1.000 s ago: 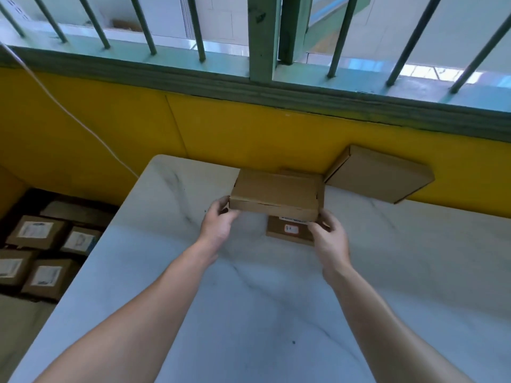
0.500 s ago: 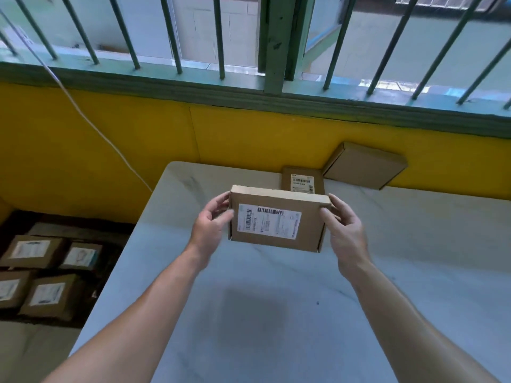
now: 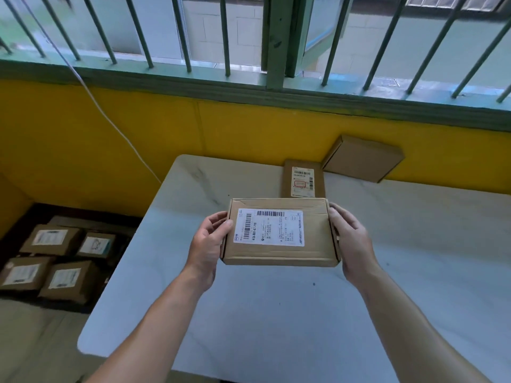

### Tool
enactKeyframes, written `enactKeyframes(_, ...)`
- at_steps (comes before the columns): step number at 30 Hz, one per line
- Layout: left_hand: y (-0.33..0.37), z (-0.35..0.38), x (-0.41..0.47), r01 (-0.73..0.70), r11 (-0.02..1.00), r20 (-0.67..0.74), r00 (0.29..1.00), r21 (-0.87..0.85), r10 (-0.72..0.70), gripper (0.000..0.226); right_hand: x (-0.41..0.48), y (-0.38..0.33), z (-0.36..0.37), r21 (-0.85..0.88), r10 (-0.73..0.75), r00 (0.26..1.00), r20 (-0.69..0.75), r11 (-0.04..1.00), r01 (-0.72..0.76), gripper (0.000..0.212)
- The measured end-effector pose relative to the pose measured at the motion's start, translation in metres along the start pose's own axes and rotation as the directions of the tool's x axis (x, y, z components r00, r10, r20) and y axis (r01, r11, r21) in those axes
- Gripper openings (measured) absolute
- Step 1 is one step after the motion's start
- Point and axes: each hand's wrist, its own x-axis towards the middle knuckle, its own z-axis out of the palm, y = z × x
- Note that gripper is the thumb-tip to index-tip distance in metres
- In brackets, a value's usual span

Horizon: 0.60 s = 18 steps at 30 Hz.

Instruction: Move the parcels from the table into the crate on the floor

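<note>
Parcel (image 3: 280,232): held label-up above the middle of the table (image 3: 414,272).
Left hand (image 3: 207,244): grips the parcel's left edge, thumb on top.
Right hand (image 3: 351,244): grips the right edge.
Crate (image 3: 83,211): on the floor left of the table, holding boxed parcels (image 3: 63,277).
Risk: the edge-only grip may slip during the swing left, or the parcel may clip the table corner.

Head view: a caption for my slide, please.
Left hand and right hand hold a labelled parcel over the table, crate at left.

The broad labelled parcel (image 3: 280,232) is held level, centre; small parcel (image 3: 302,179) and plain parcel (image 3: 362,158) at one o'clock; crate (image 3: 124,225), nine o'clock, holds four.
</note>
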Motion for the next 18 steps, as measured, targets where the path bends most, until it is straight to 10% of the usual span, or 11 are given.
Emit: enactKeyframes(18, 0.077, 0.099, -0.109, -0.397, 0.874, 0.099, 0.894, -0.278, 0.437, 0.017, -0.061, -0.117, -0.077, 0.304, -0.353, 0.926, 0.133, 0.904, 0.301, 0.027)
